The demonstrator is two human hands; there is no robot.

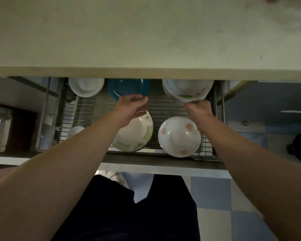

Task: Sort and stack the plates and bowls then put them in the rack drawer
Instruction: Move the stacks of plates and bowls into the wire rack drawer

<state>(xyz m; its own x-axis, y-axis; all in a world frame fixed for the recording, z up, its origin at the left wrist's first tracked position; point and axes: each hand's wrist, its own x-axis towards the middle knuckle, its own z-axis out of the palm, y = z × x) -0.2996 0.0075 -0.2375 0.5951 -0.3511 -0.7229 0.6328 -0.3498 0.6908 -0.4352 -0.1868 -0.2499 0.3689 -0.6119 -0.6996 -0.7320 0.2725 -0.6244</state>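
wire rack drawer [87, 108] stands pulled out under a pale countertop [146, 40]. at its back right, a stack of white patterned bowls [186, 91]; the right hand [199, 108] pinches its near rim. the left hand [131, 105], fingers curled, reaches at a blue plate [127, 88]; whether it grips is unclear. nearer lie a green-flowered bowl [139, 134], a pink-flowered bowl [178, 136], and a white bowl [86, 86] back left.

Dim, soft overall; countertop [146, 35] brightest; wide-angle bending at edges; slight blur
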